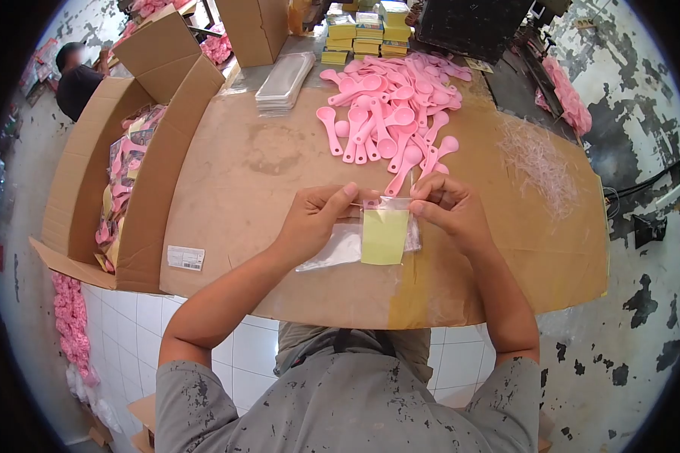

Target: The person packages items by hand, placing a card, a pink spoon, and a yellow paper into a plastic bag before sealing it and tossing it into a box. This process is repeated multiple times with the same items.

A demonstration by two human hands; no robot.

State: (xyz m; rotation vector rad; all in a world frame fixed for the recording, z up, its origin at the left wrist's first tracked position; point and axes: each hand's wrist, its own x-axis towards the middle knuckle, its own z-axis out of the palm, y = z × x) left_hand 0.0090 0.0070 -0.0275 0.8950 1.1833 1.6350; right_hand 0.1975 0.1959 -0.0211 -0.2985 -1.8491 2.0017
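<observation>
Left hand [314,216] and right hand [459,211] are pinching a clear bag [395,203], yellow-green card [384,238] hanging below their grip, pink plastic spoons [403,115] lying beyond.

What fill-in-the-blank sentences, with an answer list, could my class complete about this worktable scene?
1. Counting the bare left hand and bare right hand, ____ hands hold the small clear plastic bag around a pale yellow-green rectangular card.
2. The heaped plastic spoons with rounded bowls are coloured ____.
3. The long, open brown cardboard box stands on the person's ____ side.
4. The loose tangle of thin, clear strips lies on the person's ____ side.

Missing words: two; pink; left; right.
</observation>
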